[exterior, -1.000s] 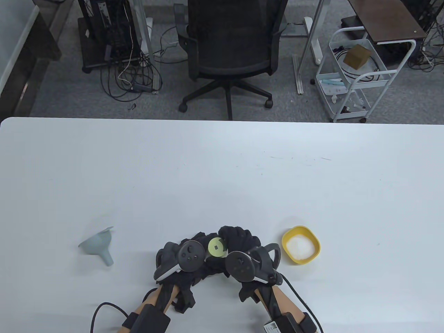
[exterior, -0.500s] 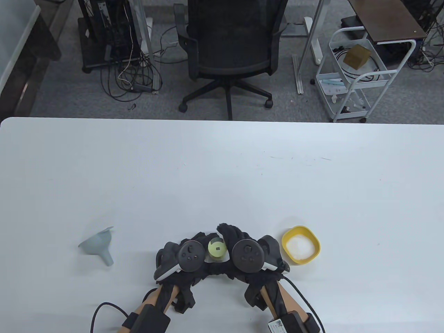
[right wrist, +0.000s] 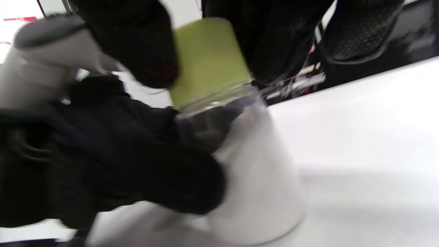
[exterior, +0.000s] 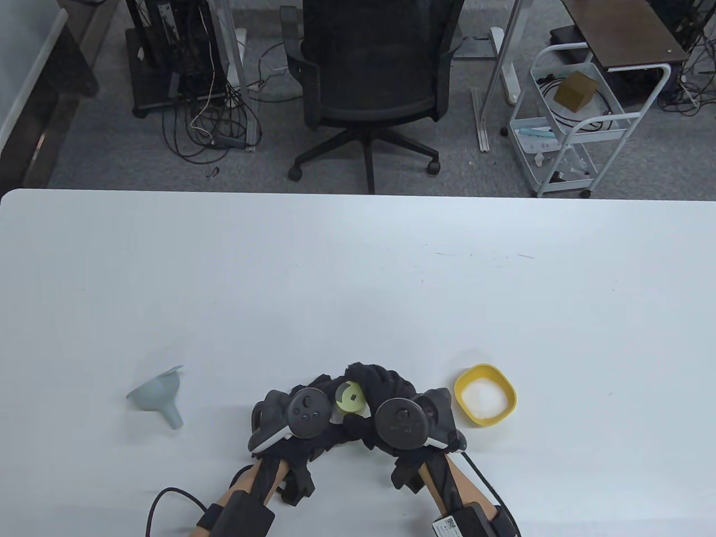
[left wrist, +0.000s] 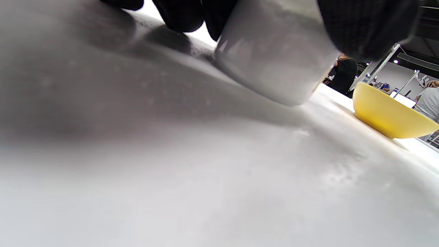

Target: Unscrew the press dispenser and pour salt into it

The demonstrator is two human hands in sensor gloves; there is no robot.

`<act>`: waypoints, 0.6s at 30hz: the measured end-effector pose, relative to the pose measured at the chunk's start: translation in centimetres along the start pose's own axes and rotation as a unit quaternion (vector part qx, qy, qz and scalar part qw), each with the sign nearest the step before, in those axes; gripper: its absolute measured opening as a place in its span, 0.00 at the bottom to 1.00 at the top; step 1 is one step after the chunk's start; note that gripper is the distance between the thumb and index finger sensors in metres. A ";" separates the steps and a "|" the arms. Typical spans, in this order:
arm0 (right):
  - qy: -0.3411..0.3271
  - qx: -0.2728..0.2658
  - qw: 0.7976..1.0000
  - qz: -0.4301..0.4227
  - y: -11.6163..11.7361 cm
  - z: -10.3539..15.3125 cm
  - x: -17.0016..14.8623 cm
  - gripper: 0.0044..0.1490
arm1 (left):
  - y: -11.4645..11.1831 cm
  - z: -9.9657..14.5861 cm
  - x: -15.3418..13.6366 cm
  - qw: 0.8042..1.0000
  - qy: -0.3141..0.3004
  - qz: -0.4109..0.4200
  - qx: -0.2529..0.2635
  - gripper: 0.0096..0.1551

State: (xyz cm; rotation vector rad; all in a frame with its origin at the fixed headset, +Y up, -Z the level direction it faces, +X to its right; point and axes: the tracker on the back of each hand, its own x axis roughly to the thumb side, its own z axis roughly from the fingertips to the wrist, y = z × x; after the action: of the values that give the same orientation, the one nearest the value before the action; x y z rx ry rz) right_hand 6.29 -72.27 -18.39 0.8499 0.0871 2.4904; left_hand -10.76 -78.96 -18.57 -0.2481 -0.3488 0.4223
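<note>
The dispenser (exterior: 349, 398) stands on the table (exterior: 358, 291) between the two hands, near the table's front edge, its base on the surface in the left wrist view. The left hand (exterior: 291, 417) grips the clear body (right wrist: 253, 178); its fingers (right wrist: 178, 185) wrap the body's side in the right wrist view. The right hand (exterior: 391, 411) reaches over from the other side and pinches the green cap (right wrist: 209, 58), thumb on one side and fingers (right wrist: 271, 44) on the other. The cap sits on the body's neck; whether it is loosened, cannot tell. From the table view only the cap's top shows between the two trackers.

A yellow bowl (exterior: 485, 395) holding salt (exterior: 482, 398) sits just beside the right hand, on its outer side, apart from the glove. A grey funnel (exterior: 156, 396) lies tipped on its side well out from the left hand, on its outer side, spout pointing toward the front edge.
</note>
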 end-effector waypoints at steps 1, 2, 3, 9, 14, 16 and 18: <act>0.002 0.018 1.000 -0.025 -0.2 -0.1 -0.2 0.51 | 0.0 0.0 0.0 1.000 0.000 0.000 0.000 0.62; -0.001 0.031 0.999 -0.037 -0.3 -0.1 -0.3 0.52 | 0.0 0.0 0.0 1.000 0.000 0.000 0.000 0.62; -0.007 0.050 0.997 -0.050 -0.4 -0.2 -0.4 0.53 | 0.0 0.0 0.0 1.000 0.000 0.000 0.000 0.62; 0.053 0.036 0.996 0.055 0.5 -0.1 -0.1 0.71 | 0.0 0.0 0.0 1.000 0.000 0.000 -0.001 0.63; 0.056 -0.007 0.996 0.065 1.1 -0.1 0.0 0.60 | 0.0 0.0 0.0 1.000 0.000 0.000 -0.001 0.63; 0.053 -0.011 0.997 0.049 1.0 -0.1 -0.2 0.56 | 0.0 0.0 0.0 1.000 0.000 -0.001 -0.003 0.62; 0.049 -0.008 0.998 0.030 0.9 -0.1 -0.4 0.55 | 0.0 0.0 0.0 1.000 0.000 -0.001 -0.003 0.62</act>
State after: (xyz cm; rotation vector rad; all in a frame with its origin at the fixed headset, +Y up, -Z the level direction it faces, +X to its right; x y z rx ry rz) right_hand 6.17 -73.21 -18.48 0.7345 0.0758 2.5845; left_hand -10.76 -78.99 -18.56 -0.2546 -0.3499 0.4193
